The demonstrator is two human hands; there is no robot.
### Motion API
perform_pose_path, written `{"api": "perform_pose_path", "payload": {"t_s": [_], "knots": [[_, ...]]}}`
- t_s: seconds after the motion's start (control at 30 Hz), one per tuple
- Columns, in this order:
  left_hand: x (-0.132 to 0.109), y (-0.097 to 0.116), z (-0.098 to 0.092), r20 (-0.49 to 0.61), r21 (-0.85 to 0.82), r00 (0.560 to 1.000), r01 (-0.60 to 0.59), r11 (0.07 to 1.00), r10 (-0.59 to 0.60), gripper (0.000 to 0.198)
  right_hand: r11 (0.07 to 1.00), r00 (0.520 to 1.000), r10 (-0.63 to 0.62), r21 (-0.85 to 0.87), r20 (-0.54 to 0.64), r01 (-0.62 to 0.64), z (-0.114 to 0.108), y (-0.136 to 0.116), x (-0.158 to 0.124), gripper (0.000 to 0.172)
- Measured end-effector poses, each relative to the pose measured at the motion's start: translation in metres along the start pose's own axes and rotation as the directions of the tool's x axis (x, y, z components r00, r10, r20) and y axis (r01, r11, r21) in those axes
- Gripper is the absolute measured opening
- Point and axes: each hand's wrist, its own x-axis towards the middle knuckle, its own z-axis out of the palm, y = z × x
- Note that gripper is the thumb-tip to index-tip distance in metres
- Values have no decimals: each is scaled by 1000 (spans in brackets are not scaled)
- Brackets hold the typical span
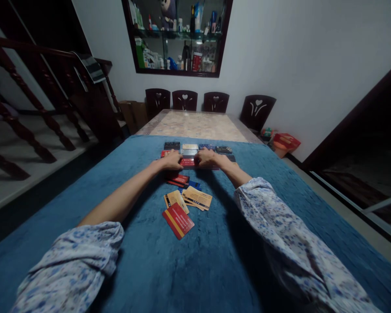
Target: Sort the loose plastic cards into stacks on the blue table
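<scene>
Both arms reach forward over the blue cloth to laid-out rows of plastic cards. My left hand (172, 160) has its fingers curled at the left end of a red card (187, 162). At the same card's right end is my right hand (209, 158), its fingers bent and pressed together. The hands partly cover the cards beneath them. Just beyond lie a silver-blue card (189, 152), a pale card (190, 146) and dark cards (172, 145). Nearer to me is a loose scatter: red-and-black cards (178, 179), beige cards (198, 198) and a red card with a yellow stripe (178, 220).
The blue cloth (143, 261) covers the near part of a long table, whose marbled top (195, 124) shows at the far end. Dark chairs (216, 101) stand behind it. A wooden railing (35, 100) runs at left; a red bag (285, 141) sits on the floor at right.
</scene>
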Motion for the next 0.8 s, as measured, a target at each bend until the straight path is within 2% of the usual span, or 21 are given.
{"api": "perform_pose_path", "payload": {"t_s": [0.37,0.67,0.8], "knots": [[2,0,2,-4,16,1000,-2,1000,2,42,1000,999,-4,-19,32,5,-1,0,5,34],[-1,-2,4,-17,23,1000,-5,1000,6,48,1000,1000,-9,-23,10,9,-2,-4,-2,33],[-5,-4,3,-43,20,999,-16,1000,16,52,999,1000,-10,-42,-12,10,-1,-3,-2,38]]}}
